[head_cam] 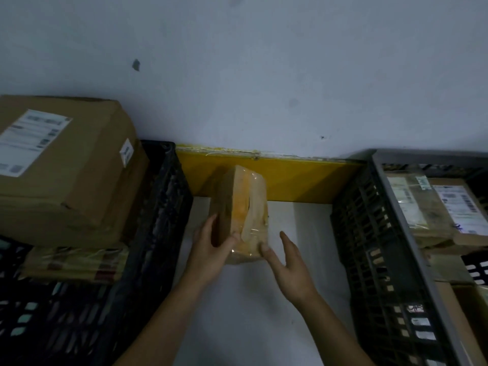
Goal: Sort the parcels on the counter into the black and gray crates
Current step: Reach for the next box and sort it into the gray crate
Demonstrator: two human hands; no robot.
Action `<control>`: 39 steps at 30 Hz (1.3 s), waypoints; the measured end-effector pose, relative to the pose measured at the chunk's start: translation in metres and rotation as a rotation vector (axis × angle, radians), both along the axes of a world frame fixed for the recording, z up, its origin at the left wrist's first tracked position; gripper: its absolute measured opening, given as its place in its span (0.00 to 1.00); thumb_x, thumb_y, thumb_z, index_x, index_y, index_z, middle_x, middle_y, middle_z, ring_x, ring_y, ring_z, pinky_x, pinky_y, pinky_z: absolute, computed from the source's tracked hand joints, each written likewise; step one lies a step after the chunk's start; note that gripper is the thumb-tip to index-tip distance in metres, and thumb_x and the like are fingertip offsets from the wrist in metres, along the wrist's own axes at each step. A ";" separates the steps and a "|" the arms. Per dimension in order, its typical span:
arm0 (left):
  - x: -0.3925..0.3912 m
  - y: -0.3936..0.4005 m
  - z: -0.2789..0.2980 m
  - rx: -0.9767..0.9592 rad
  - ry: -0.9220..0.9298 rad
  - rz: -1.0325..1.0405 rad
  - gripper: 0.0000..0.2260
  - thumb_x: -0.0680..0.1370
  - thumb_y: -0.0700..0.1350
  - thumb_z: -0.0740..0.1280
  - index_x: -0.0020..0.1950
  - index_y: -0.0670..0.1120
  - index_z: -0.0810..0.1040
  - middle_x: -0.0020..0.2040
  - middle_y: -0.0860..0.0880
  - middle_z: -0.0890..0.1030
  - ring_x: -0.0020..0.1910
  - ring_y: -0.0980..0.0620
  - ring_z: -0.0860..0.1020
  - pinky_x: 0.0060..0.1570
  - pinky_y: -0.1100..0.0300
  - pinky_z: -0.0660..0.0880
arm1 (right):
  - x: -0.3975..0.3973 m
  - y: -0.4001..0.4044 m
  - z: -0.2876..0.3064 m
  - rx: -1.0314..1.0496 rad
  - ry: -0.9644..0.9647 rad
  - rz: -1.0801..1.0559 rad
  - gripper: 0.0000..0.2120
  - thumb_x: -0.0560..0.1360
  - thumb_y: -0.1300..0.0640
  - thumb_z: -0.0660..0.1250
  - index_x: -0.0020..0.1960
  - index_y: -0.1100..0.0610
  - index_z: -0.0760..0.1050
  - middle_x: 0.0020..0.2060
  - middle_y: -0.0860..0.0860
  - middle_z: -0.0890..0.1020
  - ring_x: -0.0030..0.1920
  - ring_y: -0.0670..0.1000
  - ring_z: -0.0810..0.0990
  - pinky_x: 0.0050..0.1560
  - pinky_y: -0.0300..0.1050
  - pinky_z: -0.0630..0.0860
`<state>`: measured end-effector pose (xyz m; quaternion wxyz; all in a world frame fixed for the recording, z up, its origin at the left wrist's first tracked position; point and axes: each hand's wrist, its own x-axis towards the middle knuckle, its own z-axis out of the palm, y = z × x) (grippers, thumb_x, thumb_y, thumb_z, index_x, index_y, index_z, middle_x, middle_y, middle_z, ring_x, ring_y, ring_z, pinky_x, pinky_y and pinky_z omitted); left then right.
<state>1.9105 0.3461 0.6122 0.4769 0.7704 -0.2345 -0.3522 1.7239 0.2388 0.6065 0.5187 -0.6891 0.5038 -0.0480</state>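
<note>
Parcel in hand: small brown cardboard parcel wrapped in clear tape (243, 207), standing on end on the white counter top (295, 233), near its back edge, in front of the yellow back strip (290, 178); probably tipped upright so it can be lifted or its faces checked
Left hand (211, 249): fingers curled round the parcel's left face, thumb across its near lower edge; this hand grips it and looks to carry the load
Right hand (287, 262): fingers straight and spread; thumb tip touches the parcel's lower right corner, the other fingers stand apart from it; steadying rather than holding, by my reading
Black crate: black slotted plastic crate (158, 233), at the counter's left edge, piled above its rim with a large brown cardboard box bearing a white label (66, 175) on flatter taped parcels (76, 262)
Gray crate: gray slotted plastic crate (375, 233), at the counter's right edge, holding several flat labelled brown parcels (427, 207)
Stage: this looks like the only parcel left between the crates; destination cannot be told
</note>
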 end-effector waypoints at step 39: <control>-0.086 0.007 0.114 -0.350 0.107 -0.305 0.36 0.70 0.73 0.72 0.77 0.70 0.67 0.70 0.65 0.80 0.65 0.56 0.83 0.61 0.51 0.83 | -0.130 0.028 0.147 -0.365 -0.432 0.039 0.32 0.80 0.33 0.70 0.80 0.30 0.63 0.72 0.34 0.79 0.70 0.38 0.79 0.67 0.47 0.77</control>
